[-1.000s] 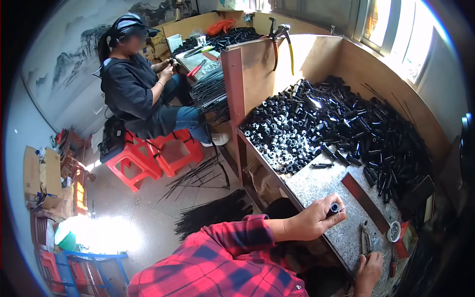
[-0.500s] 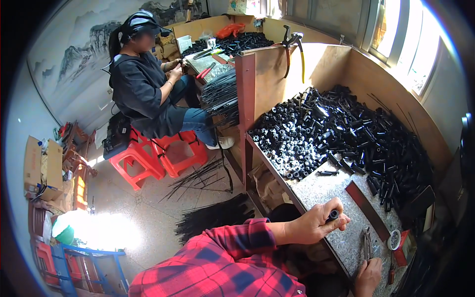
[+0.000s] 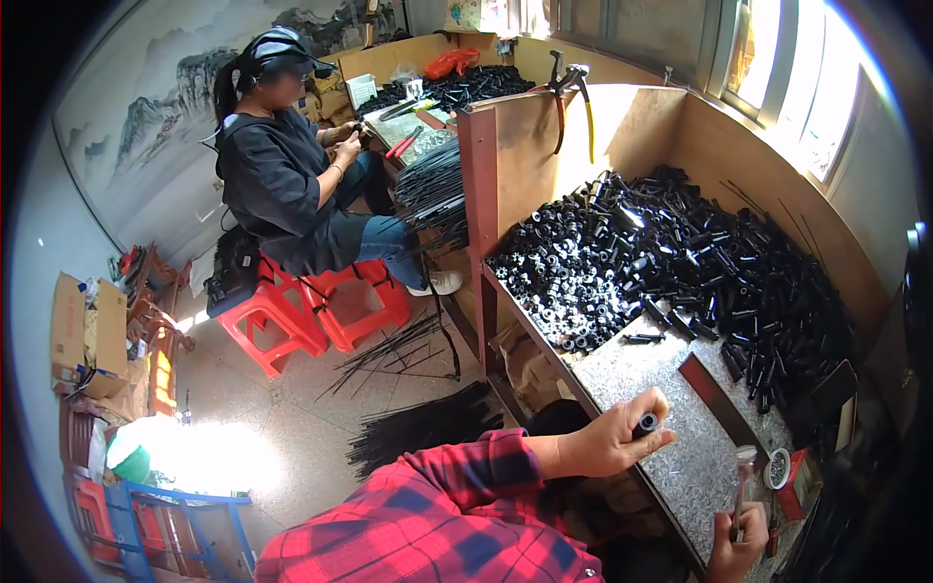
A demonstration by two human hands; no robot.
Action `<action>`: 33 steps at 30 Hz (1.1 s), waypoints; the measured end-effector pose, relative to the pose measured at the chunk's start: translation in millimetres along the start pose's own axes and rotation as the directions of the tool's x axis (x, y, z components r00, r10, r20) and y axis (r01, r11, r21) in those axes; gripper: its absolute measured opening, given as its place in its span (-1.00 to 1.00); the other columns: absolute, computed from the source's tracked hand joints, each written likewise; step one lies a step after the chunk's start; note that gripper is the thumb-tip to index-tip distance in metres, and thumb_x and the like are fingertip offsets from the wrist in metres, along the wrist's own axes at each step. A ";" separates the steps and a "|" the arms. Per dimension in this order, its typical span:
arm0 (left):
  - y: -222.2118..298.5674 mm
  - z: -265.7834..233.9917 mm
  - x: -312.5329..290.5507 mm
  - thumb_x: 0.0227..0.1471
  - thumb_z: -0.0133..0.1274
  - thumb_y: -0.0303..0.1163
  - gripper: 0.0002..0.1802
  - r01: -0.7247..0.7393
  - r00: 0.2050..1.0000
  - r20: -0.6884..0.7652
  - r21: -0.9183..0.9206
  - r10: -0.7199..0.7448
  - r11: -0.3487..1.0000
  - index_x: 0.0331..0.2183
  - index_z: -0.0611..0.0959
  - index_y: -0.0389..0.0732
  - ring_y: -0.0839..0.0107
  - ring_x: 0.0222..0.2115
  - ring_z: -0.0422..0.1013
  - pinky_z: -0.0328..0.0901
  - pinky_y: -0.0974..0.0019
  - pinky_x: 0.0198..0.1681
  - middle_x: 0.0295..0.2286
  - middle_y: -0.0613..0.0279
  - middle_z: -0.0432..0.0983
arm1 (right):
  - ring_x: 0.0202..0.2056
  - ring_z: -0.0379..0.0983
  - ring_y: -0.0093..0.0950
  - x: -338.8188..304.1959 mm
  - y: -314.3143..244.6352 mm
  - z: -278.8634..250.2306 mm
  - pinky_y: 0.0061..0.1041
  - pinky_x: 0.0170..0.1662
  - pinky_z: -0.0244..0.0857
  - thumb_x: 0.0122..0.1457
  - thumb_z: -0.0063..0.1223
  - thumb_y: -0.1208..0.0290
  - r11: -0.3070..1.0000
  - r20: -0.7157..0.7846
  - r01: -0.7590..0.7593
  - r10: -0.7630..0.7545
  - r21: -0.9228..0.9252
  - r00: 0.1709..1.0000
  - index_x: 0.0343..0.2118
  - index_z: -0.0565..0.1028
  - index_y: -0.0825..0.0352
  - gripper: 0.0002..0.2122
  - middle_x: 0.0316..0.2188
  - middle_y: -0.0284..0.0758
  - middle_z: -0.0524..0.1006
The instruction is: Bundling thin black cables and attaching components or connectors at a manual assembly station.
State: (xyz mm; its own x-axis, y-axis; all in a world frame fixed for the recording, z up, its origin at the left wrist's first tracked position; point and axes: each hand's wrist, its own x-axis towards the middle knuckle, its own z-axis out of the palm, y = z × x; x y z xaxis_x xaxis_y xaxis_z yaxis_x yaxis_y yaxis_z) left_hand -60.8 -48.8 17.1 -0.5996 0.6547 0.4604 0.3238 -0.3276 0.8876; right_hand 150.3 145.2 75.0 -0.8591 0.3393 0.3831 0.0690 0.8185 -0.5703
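Observation:
My left hand (image 3: 612, 442) is closed around a short black tube (image 3: 645, 423), its round open end facing up and right. It is held above the near left edge of the grey worktop (image 3: 622, 374). Nearer the lower edge, my right hand (image 3: 737, 547) grips a slim metal hand tool (image 3: 743, 476) with a blunt head; its exact kind is unclear. The head points away from me, beside a small round cup (image 3: 777, 469) of tiny parts. A flat dark bar (image 3: 721, 398) lies between the hands and a large heap of black tubular parts (image 3: 700, 253).
Wooden boards (image 3: 777, 146) wall in the heap. Pliers (image 3: 569, 97) hang over the divider post (image 3: 480, 185). A red box (image 3: 802, 486) stands by the cup. At the far left a person (image 3: 282, 165) works on a red stool (image 3: 267, 330). Black rods (image 3: 418, 428) lie on the floor.
The metal tool in my right hand has tilted up and shifted right, toward the cup. My left hand, still holding the tube, has moved slightly left.

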 end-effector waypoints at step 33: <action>-10.9 16.0 -20.1 -0.42 0.43 -0.07 -0.30 0.145 0.989 -0.027 -0.044 -0.146 0.988 -0.26 0.51 -0.27 0.73 -0.47 0.35 0.23 0.60 -0.42 -0.52 0.43 0.47 | -0.33 0.38 -0.20 10.1 -30.2 11.4 -0.28 -0.26 0.25 -0.01 0.21 0.28 0.788 0.200 0.329 -0.263 -0.520 0.944 -0.55 0.31 0.33 -0.71 -0.37 -0.19 0.41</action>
State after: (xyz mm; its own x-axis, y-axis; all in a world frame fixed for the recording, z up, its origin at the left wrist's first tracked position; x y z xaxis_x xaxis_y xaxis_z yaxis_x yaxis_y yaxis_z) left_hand -40.5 -47.5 -2.1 -0.6604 0.6765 0.3259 0.2013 -0.2586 0.9448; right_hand 133.7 118.7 87.7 -0.9304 0.0129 0.3663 0.0352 0.9979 0.0544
